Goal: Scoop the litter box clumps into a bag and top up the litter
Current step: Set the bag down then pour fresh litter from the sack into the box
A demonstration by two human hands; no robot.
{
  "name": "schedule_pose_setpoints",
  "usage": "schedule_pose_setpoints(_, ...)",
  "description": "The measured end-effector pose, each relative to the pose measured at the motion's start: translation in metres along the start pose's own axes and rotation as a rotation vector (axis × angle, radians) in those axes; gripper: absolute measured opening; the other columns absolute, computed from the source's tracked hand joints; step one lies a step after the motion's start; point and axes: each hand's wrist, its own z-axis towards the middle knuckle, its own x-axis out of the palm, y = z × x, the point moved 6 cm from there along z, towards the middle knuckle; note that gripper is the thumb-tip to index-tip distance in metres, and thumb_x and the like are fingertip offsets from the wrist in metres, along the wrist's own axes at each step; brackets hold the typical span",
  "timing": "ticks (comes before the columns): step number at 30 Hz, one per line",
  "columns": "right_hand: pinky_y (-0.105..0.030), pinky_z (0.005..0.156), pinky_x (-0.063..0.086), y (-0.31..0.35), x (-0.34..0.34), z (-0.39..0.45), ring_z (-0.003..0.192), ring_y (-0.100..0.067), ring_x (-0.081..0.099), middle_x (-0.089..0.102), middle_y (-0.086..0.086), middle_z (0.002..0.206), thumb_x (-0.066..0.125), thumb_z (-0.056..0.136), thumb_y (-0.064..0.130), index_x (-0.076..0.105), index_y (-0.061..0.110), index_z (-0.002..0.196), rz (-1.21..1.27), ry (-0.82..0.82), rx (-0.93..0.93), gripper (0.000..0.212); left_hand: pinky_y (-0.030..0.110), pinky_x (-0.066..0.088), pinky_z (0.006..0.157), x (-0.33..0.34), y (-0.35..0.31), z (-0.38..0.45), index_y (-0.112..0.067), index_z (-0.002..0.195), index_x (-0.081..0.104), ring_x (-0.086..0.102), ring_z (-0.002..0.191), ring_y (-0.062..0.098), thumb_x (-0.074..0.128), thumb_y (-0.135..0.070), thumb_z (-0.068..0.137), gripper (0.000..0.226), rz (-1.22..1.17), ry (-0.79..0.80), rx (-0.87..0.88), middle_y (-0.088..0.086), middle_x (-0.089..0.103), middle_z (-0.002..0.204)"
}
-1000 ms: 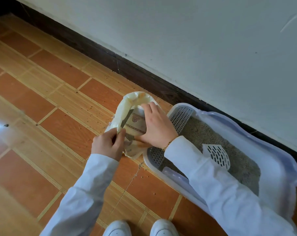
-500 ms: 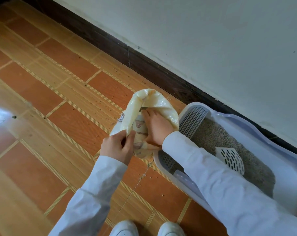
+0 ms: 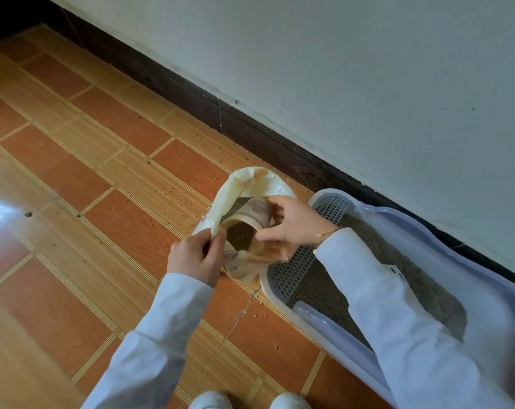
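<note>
A cream sack [image 3: 265,180] stands on the tiled floor just left of the litter box [image 3: 445,249]. Inside it sits a printed paper cup [image 3: 250,222] filled with dark litter granules. My left hand [image 3: 195,256] pinches the sack's near edge. My right hand [image 3: 294,222] grips the cup's rim and side inside the sack's mouth. The white and lavender litter box holds grey litter, with a perforated grid at its left end. My right sleeve hides most of the scoop lying in the box.
A dark skirting board [image 3: 250,131] and white wall run diagonally behind the box. Scattered litter grains [image 3: 173,188] dot the orange floor tiles. My two white shoes [image 3: 288,401] show at the bottom edge.
My right hand has drawn the cup up inside the sack, so its litter-filled mouth shows. The sack's mouth is spread wider. My left hand keeps its pinch on the edge.
</note>
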Motion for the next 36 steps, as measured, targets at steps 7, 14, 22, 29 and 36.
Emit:
schedule_pose_setpoints(7, -0.028, 0.099, 0.047, -0.014, -0.016, -0.038, 0.113, -0.007, 0.057, 0.063, 0.009, 0.117, 0.078, 0.074, 0.028, 0.057, 0.025, 0.121, 0.379, 0.007, 0.074, 0.051, 0.024, 0.021, 0.044, 0.005, -0.007, -0.003, 0.001, 0.056, 0.050, 0.031, 0.042, 0.020, 0.044, -0.040, 0.079, 0.047, -0.015, -0.013, -0.020, 0.007, 0.039, 0.042)
schedule_pose_setpoints(14, -0.038, 0.105, 0.043, -0.035, -0.027, -0.073, 0.115, -0.013, 0.060, 0.068, 0.003, 0.116, 0.079, 0.067, 0.039, 0.066, 0.025, 0.115, 0.589, -0.092, 0.079, 0.052, 0.026, 0.028, 0.045, 0.013, -0.009, -0.005, 0.001, 0.061, 0.059, 0.041, 0.045, 0.025, 0.044, -0.042, 0.079, 0.049, -0.017, -0.030, -0.024, 0.019, 0.055, 0.050)
schedule_pose_setpoints(22, -0.044, 0.107, 0.040, -0.085, -0.064, -0.127, 0.114, -0.014, 0.060, 0.069, 0.003, 0.114, 0.083, 0.060, 0.046, 0.065, 0.025, 0.114, 0.739, -0.482, 0.102, 0.061, 0.028, 0.033, 0.049, 0.016, -0.011, -0.005, 0.001, 0.068, 0.065, 0.047, 0.050, 0.028, 0.042, -0.046, 0.075, 0.052, 0.013, -0.032, -0.054, 0.016, 0.055, 0.051)
schedule_pose_setpoints(29, -0.020, 0.089, 0.046, -0.122, -0.073, -0.167, 0.114, -0.004, 0.053, 0.052, 0.009, 0.125, 0.083, 0.058, 0.039, 0.049, 0.036, 0.123, 0.352, -0.627, 0.127, 0.073, 0.027, 0.031, 0.048, 0.018, -0.015, -0.008, 0.000, 0.068, 0.064, 0.046, 0.049, 0.028, 0.044, -0.045, 0.076, 0.051, 0.024, -0.038, -0.072, 0.014, 0.056, 0.049)
schedule_pose_setpoints(36, -0.025, 0.095, 0.041, -0.139, -0.078, -0.184, 0.113, -0.007, 0.049, 0.047, 0.005, 0.125, 0.084, 0.057, 0.037, 0.047, 0.040, 0.119, 0.210, -0.682, 0.124, 0.072, 0.024, 0.033, 0.048, 0.018, -0.017, -0.010, -0.001, 0.070, 0.067, 0.045, 0.046, 0.022, 0.050, -0.043, 0.077, 0.046, 0.018, -0.024, -0.101, -0.002, 0.052, 0.045)
